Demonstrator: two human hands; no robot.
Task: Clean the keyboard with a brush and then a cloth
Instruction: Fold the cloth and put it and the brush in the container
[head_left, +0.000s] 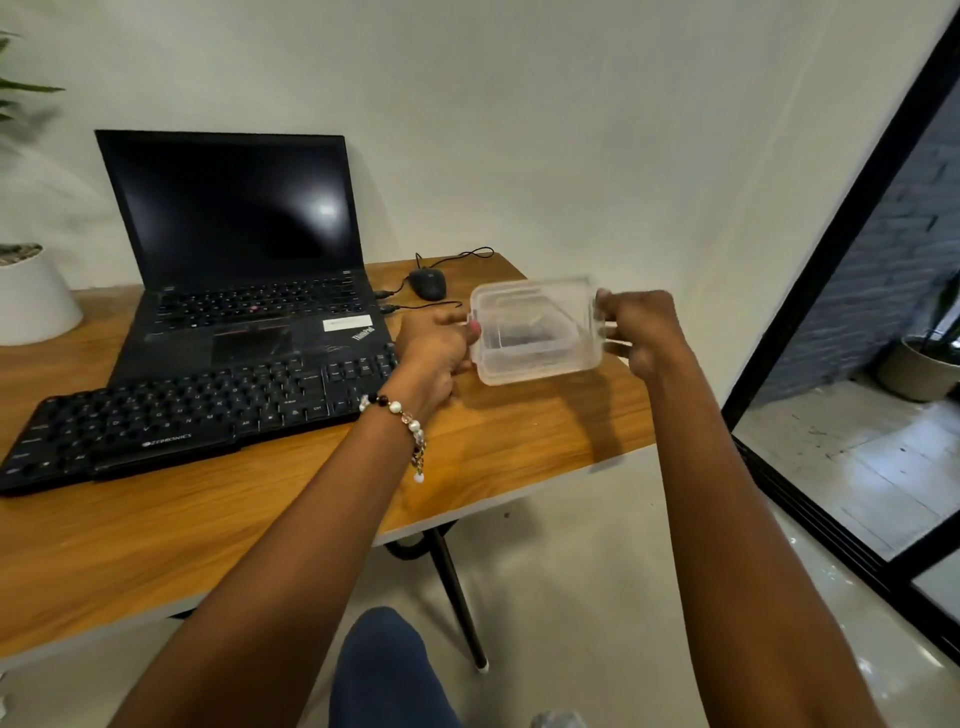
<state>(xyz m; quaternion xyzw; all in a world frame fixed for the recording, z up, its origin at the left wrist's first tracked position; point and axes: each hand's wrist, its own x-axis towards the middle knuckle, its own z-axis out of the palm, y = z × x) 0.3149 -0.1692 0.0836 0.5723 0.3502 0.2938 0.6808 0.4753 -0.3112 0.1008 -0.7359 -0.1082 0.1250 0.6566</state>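
- Foreground: a knee in dark blue cloth (384, 670) at the lower edge, with both bare forearms reaching forward over the near edge of the wooden surface (156, 545); the floor below is pale and glossy.
- Left hand (436, 348): a bead bracelet (408, 423) on its wrist; fingers curled around the left end of a clear plastic container (537, 332), gripping it.
- Right hand (641, 330): fingers curled on the right end of the same container, gripping it. The container is blurred and held just above the right part of the surface; a dark shape shows inside, too indistinct to identify.
- Task object: a black keyboard (171, 415) lies flat on the left half of the surface, angled, its right end just beside the left wrist; neither hand touches it.
- Middle distance: an open black laptop (239, 249) with a dark screen stands directly behind the keyboard; its front edge appears to touch or slightly overlap the keyboard's rear.
- A black wired mouse (428, 283) sits right of the laptop, near the far edge.
- Far left: a white plant pot (31, 301) on the surface.
- Far right: a black-framed glass door (831, 260).
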